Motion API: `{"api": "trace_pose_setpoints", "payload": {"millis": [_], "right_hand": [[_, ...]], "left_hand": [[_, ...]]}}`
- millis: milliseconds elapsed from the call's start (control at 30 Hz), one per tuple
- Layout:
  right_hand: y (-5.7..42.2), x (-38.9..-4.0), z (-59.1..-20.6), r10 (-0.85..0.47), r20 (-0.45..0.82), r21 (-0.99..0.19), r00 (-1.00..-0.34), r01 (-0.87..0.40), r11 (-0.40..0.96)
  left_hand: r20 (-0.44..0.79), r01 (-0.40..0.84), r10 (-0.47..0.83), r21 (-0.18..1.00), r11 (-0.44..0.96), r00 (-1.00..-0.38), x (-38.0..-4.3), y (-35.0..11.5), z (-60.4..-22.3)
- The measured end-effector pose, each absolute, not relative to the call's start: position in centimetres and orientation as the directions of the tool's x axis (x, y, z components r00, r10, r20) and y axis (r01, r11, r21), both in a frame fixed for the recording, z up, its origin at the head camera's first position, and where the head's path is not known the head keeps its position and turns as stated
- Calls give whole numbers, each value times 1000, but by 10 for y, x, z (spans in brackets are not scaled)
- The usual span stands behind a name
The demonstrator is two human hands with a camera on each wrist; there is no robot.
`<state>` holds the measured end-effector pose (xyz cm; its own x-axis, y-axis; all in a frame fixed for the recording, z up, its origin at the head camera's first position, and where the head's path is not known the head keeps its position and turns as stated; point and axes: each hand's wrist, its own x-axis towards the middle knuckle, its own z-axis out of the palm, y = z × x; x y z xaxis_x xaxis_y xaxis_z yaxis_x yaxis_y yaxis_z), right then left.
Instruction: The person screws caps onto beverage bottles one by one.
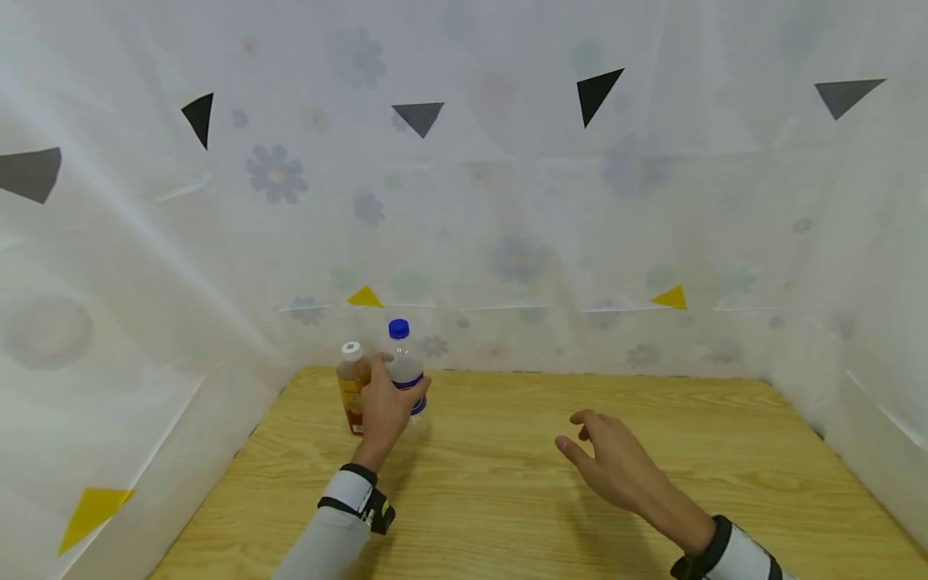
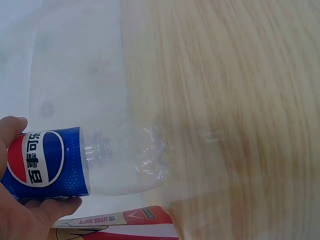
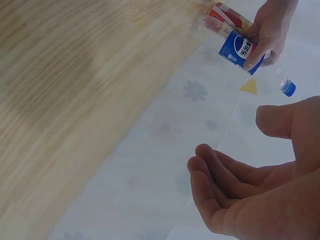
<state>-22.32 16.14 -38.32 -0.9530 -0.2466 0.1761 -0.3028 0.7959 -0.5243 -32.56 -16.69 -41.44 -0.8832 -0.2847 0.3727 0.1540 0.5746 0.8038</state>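
My left hand (image 1: 387, 409) grips a clear plastic cola bottle (image 1: 404, 367) round its blue, red and white label. The bottle stands upright under a blue cap and looks empty in the left wrist view, where its label (image 2: 47, 162) lies between thumb and fingers. Whether its base touches the table cannot be told. Right beside it, on the left, is a bottle of amber drink (image 1: 350, 388) with a white cap, partly hidden by the hand. My right hand (image 1: 622, 466) hovers over the table's right half, fingers loosely bent, holding nothing.
The wood-grain table (image 1: 493, 491) reaches back to a pale flower-patterned sheet (image 1: 507, 209) that also hangs on both sides. Black, grey and yellow triangles, such as the yellow triangle (image 1: 670, 298), are stuck on the sheet.
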Motion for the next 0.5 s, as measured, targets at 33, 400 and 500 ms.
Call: {"api": "trace_pose_setpoints", "payload": {"millis": [33, 400, 500], "right_hand": [[161, -223, -383, -247, 169, -527, -954, -299, 795], [160, -223, -387, -237, 113, -559, -965, -258, 788], [159, -222, -387, -240, 106, -572, -965, -257, 779]], "left_hand": [[376, 155, -285, 802, 577, -882, -325, -167, -414], [399, 192, -286, 813, 551, -871, -327, -170, -416], [422, 213, -274, 800, 560, -864, -327, -171, -415]]}}
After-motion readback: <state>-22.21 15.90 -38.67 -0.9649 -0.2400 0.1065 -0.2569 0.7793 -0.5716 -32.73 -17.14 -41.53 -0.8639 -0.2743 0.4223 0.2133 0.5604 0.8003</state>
